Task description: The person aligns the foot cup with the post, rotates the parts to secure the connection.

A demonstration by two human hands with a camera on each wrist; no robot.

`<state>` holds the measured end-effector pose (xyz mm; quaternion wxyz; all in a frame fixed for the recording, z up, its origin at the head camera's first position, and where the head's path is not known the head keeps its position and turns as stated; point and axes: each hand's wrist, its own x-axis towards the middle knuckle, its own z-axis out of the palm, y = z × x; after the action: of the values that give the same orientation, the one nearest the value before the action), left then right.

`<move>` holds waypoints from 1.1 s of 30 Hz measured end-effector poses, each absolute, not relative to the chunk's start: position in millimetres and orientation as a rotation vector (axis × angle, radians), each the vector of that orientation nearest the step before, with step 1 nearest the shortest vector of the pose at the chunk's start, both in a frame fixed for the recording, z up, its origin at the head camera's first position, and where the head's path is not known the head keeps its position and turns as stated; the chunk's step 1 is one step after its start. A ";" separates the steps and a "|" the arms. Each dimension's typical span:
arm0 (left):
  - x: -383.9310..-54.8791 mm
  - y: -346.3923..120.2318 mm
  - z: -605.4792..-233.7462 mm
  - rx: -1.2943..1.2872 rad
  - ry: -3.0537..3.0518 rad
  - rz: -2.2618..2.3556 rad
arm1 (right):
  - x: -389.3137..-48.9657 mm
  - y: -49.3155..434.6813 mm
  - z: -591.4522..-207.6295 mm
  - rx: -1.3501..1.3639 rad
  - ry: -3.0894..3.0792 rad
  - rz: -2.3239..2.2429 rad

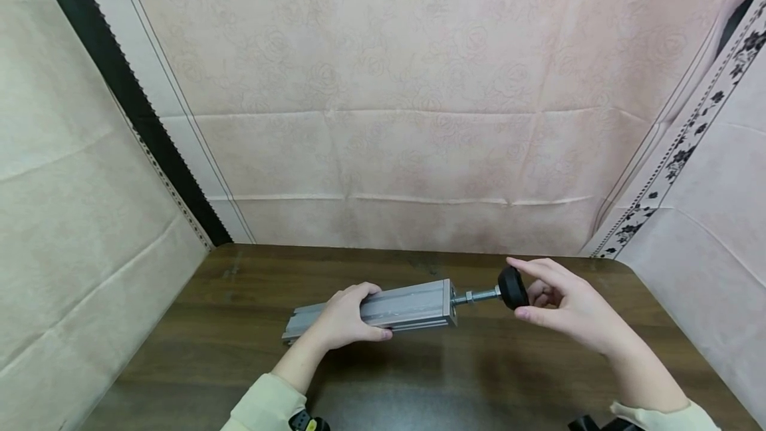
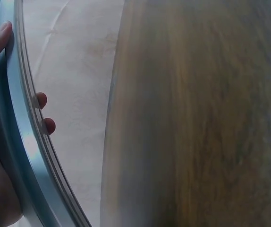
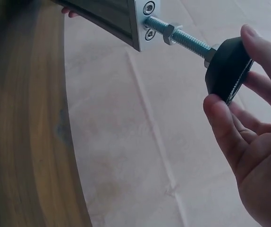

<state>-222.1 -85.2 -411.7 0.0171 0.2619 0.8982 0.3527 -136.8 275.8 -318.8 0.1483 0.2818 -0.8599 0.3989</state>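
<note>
An aluminium extrusion profile (image 1: 413, 303) is held above the table, its length running left to right. My left hand (image 1: 350, 318) grips it around the middle; in the left wrist view, fingertips (image 2: 49, 126) show past its far edge. From the profile's right end plate (image 3: 147, 21), fixed with screws, a threaded rod (image 3: 190, 42) sticks out, bearing a hex nut (image 3: 170, 34). At the rod's outer end sits a black round levelling foot (image 1: 512, 287). My right hand (image 1: 565, 301) pinches the foot's rim between thumb and fingers.
Beneath the hands lies a brown wooden table (image 1: 239, 364) with rounded far corners. Patterned pale cloth (image 1: 419, 85) hangs behind it, with more cloth at the left (image 1: 72, 251) and right (image 1: 706, 218) sides.
</note>
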 end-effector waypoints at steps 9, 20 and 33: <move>-220.2 -82.6 -407.3 0.923 2.831 0.935 | -135.7 272.7 -319.3 0.787 -2.383 1.147; -219.4 -85.3 -407.6 0.877 2.848 1.000 | -136.1 268.8 -316.1 0.889 -2.348 1.192; -220.9 -88.7 -406.1 0.806 2.829 1.068 | -138.0 280.2 -311.4 1.040 -2.377 0.879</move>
<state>-220.9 -88.7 -406.1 0.0061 0.2576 0.9039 0.3413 -138.0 280.2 -311.4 0.1997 0.3718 -0.8503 0.3144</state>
